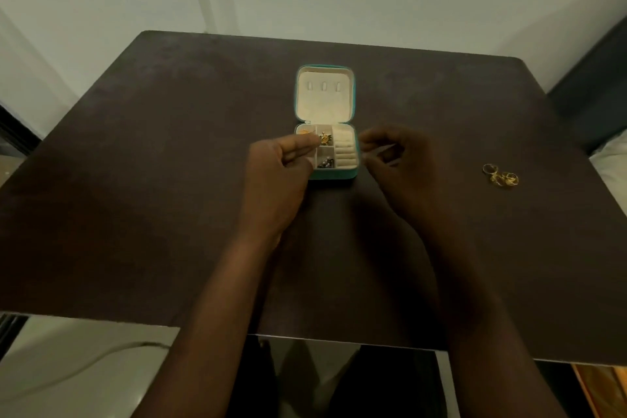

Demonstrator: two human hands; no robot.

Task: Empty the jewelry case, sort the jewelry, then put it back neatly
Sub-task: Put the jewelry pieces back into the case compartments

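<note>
A small teal jewelry case [353, 173] lies open on the dark table [135, 180], its cream lid flat behind it. Gold pieces [325, 138] sit in a middle compartment and dark beaded pieces [326, 163] in the one nearer me. The ring rolls at the case's right look bare. My left hand [278, 173] hovers over the case's left side, fingertips pinched by the gold pieces; whether it holds one is hard to tell. My right hand [397, 163] floats just right of the case with curled fingers, holding nothing visible. A small pile of gold rings [502, 176] lies on the table to the right.
The table's near edge runs below my forearms. A wall stands behind the table. A dark bed frame with white bedding [610, 159] sits at the far right. A pale cable [84, 363] lies on the floor at the lower left.
</note>
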